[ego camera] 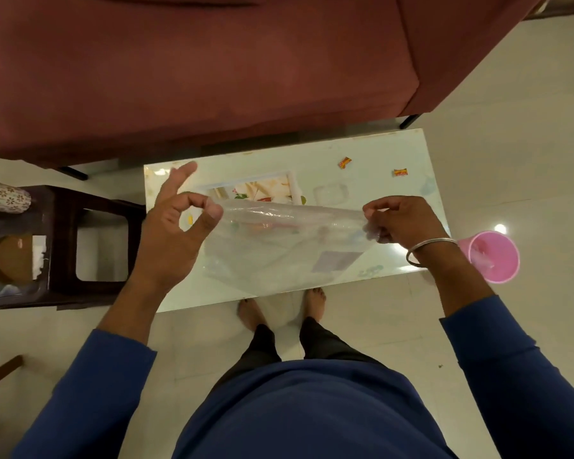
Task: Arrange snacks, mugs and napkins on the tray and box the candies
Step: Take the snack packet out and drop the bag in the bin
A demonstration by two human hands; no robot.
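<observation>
Head view: clear plastic bag (279, 240) stretched over glass table (378, 150), well above it. Left hand (176, 226) pinching bag's left top edge, thumb to forefinger. Right hand (401, 220) clenched on right edge. Two wrapped candies (344, 163) (400, 172) loose on table's far right. Pink cup (492, 256) beside right wrist. Patterned mug (4, 197) on dark stool (63, 246).

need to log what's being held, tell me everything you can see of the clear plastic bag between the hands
The clear plastic bag is thin, crinkled and see-through, so the table's print shows faintly through it. It is stretched wide by its top edge above the glass-topped table: the left hand pinches one corner between thumb and forefinger, and the right hand grips the other in its fingers. The rest hangs slack toward the table's near edge. Whether it holds anything cannot be told.
</observation>
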